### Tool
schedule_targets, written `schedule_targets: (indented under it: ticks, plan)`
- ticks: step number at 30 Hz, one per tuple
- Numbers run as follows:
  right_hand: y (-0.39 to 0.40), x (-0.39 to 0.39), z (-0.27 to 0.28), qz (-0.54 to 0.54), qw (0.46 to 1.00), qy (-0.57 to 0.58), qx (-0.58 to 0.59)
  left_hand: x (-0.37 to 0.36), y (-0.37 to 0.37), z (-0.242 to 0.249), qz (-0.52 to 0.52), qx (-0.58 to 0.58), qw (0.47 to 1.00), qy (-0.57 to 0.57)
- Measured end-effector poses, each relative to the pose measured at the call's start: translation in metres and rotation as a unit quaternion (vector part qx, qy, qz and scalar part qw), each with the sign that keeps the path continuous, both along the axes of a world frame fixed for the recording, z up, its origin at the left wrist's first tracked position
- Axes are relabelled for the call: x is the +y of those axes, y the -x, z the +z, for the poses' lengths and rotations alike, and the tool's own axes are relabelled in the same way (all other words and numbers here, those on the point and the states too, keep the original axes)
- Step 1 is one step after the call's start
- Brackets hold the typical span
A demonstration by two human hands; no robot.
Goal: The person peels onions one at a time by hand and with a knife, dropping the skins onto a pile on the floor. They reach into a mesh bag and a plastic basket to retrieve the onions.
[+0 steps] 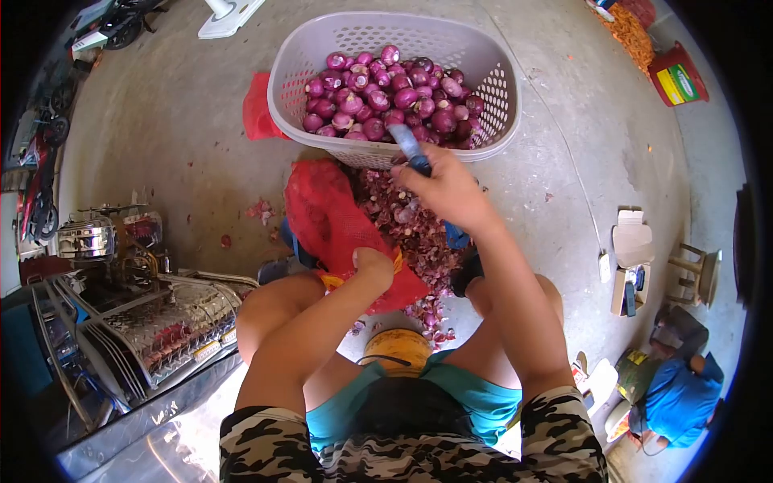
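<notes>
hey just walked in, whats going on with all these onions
The person's right hand holds a knife, its blade over the near rim of a basket of purple onions. The left hand, partly hidden, is in or against a red mesh bag. Loose onion skins lie heaped between the basket and the person.

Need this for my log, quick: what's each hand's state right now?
Left hand: at the red bag, fingers hidden; open or closed cannot be told.
Right hand: closed, holding a knife.

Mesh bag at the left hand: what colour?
The mesh bag is red; best seen in the head view.
</notes>
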State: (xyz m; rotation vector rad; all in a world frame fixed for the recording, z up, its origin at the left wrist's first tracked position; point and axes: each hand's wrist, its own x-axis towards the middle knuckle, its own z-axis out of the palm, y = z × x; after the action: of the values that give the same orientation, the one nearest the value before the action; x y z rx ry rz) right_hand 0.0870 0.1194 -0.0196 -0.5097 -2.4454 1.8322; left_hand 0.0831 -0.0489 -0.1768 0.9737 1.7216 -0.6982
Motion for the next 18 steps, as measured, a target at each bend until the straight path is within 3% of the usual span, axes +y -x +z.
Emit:
schedule_targets:
  ticks: [2, 6, 11, 15, 18]
  plan:
    - [-0.002, -0.005, 0.001, 0.054, 0.989, -0.139, -0.015, -0.004, 0.005, -0.004, 0.002, 0.089, 0.994, -0.068]
    - [-0.008, -0.013, -0.009, 0.123, 0.969, -0.211, -0.027, -0.016, 0.02, 0.016, 0.01, 0.171, 0.974, -0.151]
    - [-0.011, -0.021, -0.008, 0.182, 0.943, -0.258, -0.107, -0.044, 0.0, -0.004, -0.069, 0.045, 0.992, -0.092]
    - [-0.011, -0.025, -0.009, 0.2, 0.935, -0.274, -0.103, -0.053, 0.005, -0.041, -0.098, 0.158, 0.98, -0.076]
    - [-0.011, -0.025, -0.008, 0.204, 0.929, -0.285, -0.122, -0.054, 0.027, -0.039, 0.001, 0.19, 0.969, -0.155]
